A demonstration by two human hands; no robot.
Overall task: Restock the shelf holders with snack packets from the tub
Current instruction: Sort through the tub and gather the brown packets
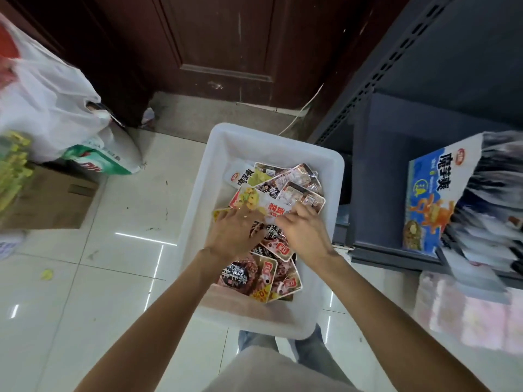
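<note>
Tub open above (packets heaped); shelf unit close right.

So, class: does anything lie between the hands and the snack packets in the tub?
Nothing visible. The white tub has no lid, and both the left hand and right hand already touch the snack packets.

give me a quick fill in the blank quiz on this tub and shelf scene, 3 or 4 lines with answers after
1. Both hands, left and right, reach into a white ____ of snack packets.
2. The tub stands on the tiled ____.
3. The box on the shelf is mostly ____ in colour.
4. Beyond the tub is a dark wooden ____.

Answers: tub; floor; blue; door
</note>
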